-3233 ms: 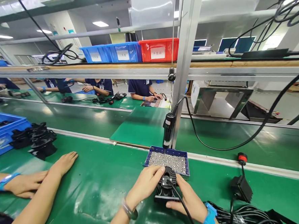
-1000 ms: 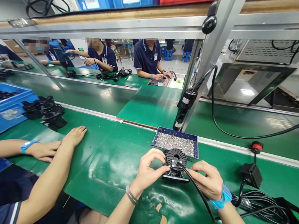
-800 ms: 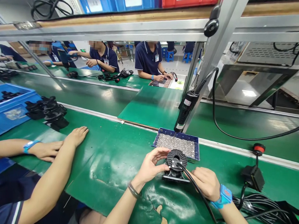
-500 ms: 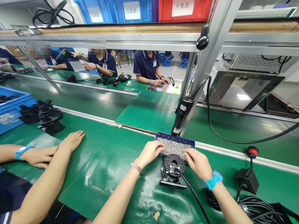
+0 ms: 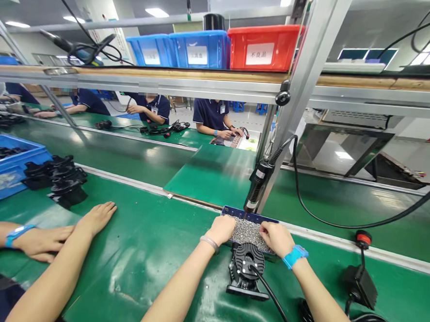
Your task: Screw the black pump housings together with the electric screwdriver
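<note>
Both hands are now off the black unit (image 5: 247, 264), which they flanked a second ago, and are placed at the tray (image 5: 238, 212) of small metal parts (image 5: 249, 231). Handling therefore appears to have passed from the unit to the loose parts. The unit stands unheld on the table (image 5: 150, 259), lower centre of the frame, just in front of the tray, its cable (image 5: 274, 300) running toward the bottom edge.

The left hand (image 5: 222, 229) is back-up at the tray's left side, fingers curled. The right hand (image 5: 277, 238) is at the right side, thumb and fingers bent inward. Whether either hand grips a part cannot be determined. The driver (image 5: 256, 187) hangs tilted above, between them.
</note>
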Motion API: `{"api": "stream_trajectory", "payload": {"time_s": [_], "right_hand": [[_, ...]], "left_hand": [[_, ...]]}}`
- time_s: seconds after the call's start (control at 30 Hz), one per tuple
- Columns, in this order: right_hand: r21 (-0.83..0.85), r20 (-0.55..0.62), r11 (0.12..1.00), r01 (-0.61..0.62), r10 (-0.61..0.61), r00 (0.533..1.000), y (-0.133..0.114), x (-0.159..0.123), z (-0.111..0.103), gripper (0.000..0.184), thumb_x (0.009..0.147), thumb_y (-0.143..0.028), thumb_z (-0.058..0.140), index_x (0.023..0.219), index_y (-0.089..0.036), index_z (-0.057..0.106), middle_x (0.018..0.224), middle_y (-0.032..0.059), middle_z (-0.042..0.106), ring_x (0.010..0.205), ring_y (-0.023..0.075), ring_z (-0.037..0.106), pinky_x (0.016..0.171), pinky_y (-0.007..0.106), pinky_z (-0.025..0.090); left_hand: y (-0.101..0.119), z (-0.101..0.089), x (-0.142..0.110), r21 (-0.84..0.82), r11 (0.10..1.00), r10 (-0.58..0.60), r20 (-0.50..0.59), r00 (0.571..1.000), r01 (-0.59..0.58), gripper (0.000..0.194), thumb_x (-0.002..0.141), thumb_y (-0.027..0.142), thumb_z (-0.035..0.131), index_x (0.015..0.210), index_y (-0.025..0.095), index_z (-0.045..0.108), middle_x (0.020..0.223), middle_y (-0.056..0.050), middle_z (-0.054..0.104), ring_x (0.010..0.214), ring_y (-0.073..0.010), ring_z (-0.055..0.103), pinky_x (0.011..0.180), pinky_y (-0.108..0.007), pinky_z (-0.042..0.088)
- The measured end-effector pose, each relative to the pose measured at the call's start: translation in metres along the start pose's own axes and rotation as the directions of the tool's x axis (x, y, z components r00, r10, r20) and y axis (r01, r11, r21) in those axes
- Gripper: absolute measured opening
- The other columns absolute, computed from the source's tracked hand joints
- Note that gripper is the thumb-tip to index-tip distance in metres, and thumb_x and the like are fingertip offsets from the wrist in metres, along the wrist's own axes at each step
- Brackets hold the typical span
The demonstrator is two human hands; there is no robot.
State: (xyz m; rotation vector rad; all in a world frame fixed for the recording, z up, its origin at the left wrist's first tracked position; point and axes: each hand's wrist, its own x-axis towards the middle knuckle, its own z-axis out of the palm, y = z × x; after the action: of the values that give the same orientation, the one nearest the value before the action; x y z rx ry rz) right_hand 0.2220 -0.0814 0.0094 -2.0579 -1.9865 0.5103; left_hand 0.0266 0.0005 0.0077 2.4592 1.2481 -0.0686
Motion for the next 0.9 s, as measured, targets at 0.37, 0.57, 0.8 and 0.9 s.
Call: {"api": "stream_trajectory", "payload": {"time_s": [0.37,0.57,0.8,0.9], "right_hand": [[0.512,-0.303,0.858,0.047,0.129,0.944,0.004,-0.022,0.005,0.015,0.073,-0.034,0.057,0.065,-0.021,0.059,0.072,0.0053,0.071,0.064,0.0209,0.062,0.067,0.036,0.049],[0.67,-0.313,0.74,0.061,0.207,0.927,0.001,-0.019,0.004,0.021,0.065,-0.039,0.066,0.06,-0.02,0.058,0.069,0.0054,0.065,0.067,0.0206,0.057,0.066,0.037,0.047],[0.915,-0.146,0.399,0.062,0.184,0.972,-0.024,-0.05,-0.003,0.043,0.061,-0.051,0.081,0.084,-0.017,0.068,0.07,0.0022,0.065,0.059,0.0138,0.057,0.054,0.028,0.051],[0.938,-0.122,0.342,0.053,0.184,0.975,-0.036,-0.059,-0.001,0.039,0.062,-0.049,0.084,0.08,-0.017,0.073,0.072,0.0041,0.069,0.064,0.0146,0.06,0.056,0.027,0.053]], "left_hand": [[0.0,0.013,-0.028,-0.698,0.709,-0.183,-0.316,0.931,-0.098,0.011,0.08,0.023,0.061,0.073,0.015,0.063,0.071,-0.004,0.072,0.065,-0.0155,0.069,0.063,-0.024,0.055],[0.0,0.008,-0.046,-0.809,0.553,-0.2,-0.359,0.912,-0.198,0.033,0.084,0.032,0.053,0.103,0.013,0.071,0.084,-0.007,0.075,0.068,-0.0164,0.069,0.068,-0.03,0.059],[0.012,0.001,-0.086,-0.985,0.022,-0.23,-0.172,0.958,-0.171,0.042,0.068,0.048,0.083,0.087,0.014,0.068,0.079,-0.006,0.076,0.073,-0.0164,0.07,0.071,-0.028,0.058],[0.018,0.002,-0.092,-0.984,-0.1,-0.22,-0.122,0.968,-0.147,0.044,0.065,0.046,0.087,0.087,0.015,0.065,0.081,-0.006,0.077,0.076,-0.015,0.071,0.073,-0.025,0.056]]}}
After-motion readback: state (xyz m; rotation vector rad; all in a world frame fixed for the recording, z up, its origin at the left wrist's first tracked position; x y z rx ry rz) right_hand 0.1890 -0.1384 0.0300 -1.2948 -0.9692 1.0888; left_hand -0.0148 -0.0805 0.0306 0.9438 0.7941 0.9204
